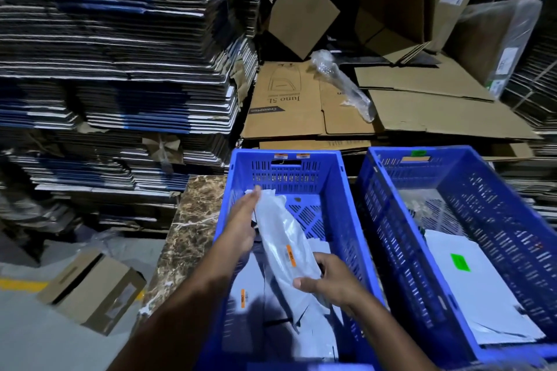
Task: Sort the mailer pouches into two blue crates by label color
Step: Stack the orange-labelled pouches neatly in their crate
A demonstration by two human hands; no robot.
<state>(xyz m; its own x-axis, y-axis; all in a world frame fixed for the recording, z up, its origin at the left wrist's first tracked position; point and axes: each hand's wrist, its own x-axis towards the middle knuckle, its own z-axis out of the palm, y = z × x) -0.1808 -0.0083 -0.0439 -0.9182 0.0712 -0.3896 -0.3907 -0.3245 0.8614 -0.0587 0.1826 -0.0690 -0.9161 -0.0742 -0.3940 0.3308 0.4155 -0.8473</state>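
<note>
Two blue crates stand side by side. Over the left crate (340, 187) I hold a grey mailer pouch (281, 238) with an orange label, tilted on its edge. My left hand (242, 226) presses flat along its upper left side. My right hand (330, 280) grips its lower end. Beneath it in this crate lie more grey pouches, one (244, 298) showing an orange label. The right crate (488, 190) holds a grey pouch with a green label (459, 262). Orange stickers mark the left crate's far rim, and a green one marks the right crate's.
A brown marble slab (193, 226) borders the left crate. Tall stacks of flattened cartons (114, 69) rise at left and behind. Flat brown cardboard sheets (316, 105) and a bubble-wrap roll (343, 84) lie beyond the crates. A small cardboard box (93, 289) sits on the grey floor at lower left.
</note>
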